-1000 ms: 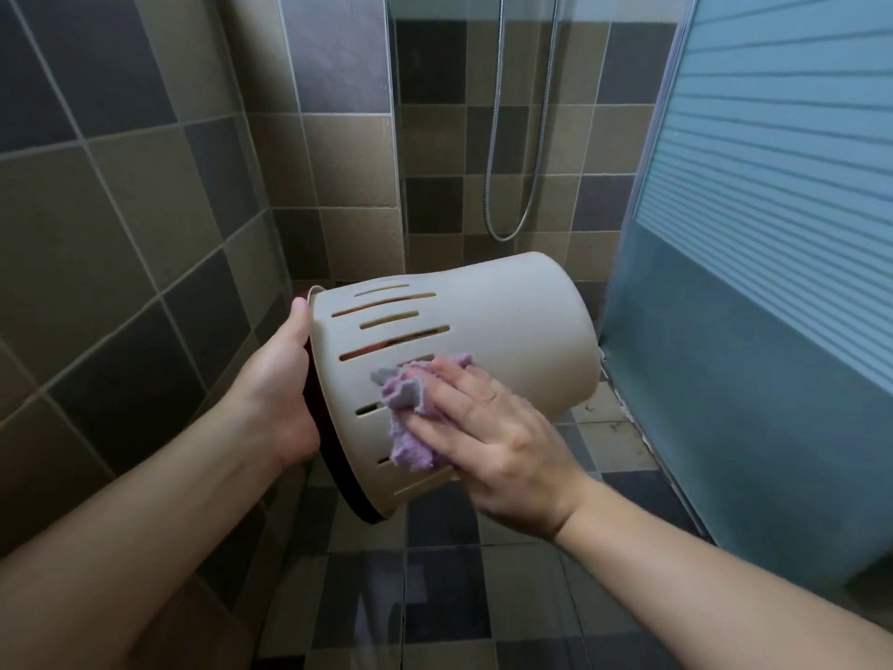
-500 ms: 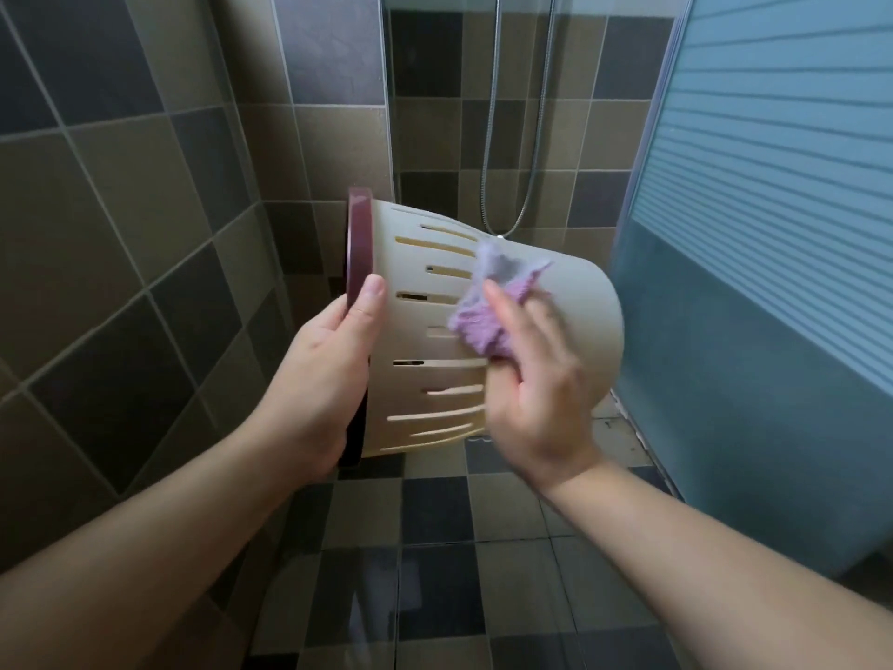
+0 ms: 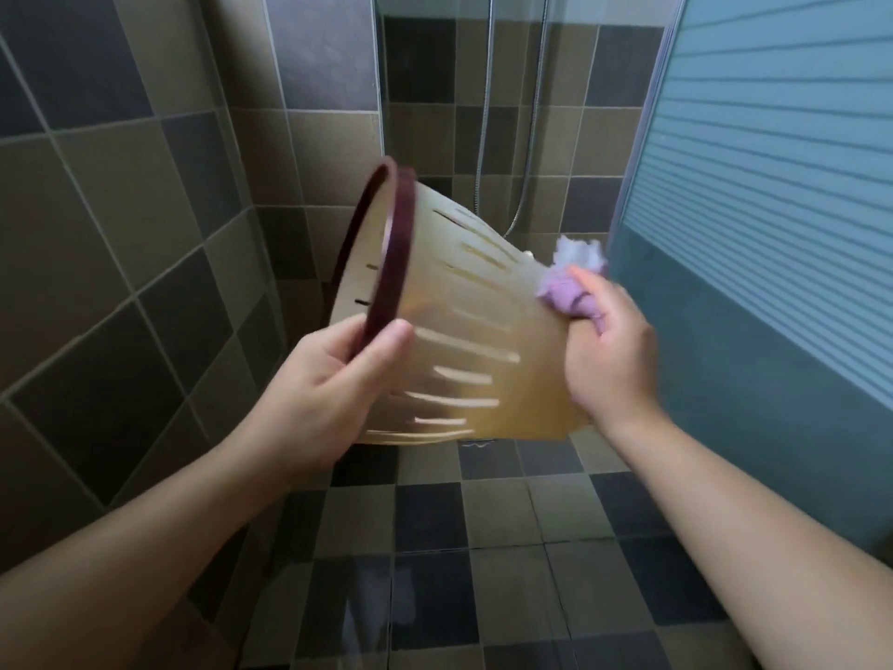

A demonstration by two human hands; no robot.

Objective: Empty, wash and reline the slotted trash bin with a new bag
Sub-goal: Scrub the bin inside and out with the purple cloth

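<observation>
The cream slotted trash bin point(image 3: 464, 340) is held in the air on its side, its dark maroon rim point(image 3: 391, 263) turned to the left and toward me. My left hand point(image 3: 338, 374) grips the lower part of that rim, thumb on the outside. My right hand point(image 3: 609, 350) holds a crumpled purple cloth point(image 3: 570, 287) against the bin's base end at the right. The bin is blurred by motion. Its base is hidden behind my right hand.
A tiled wall point(image 3: 121, 234) stands close on the left. A frosted blue glass door point(image 3: 773, 186) closes the right side. A shower hose point(image 3: 526, 137) hangs on the back wall. Wet checkered floor tiles point(image 3: 435, 548) lie below.
The bin has turned so its rim tilts more toward me. My right hand has slid the cloth along the bin from the slotted side to the base end.
</observation>
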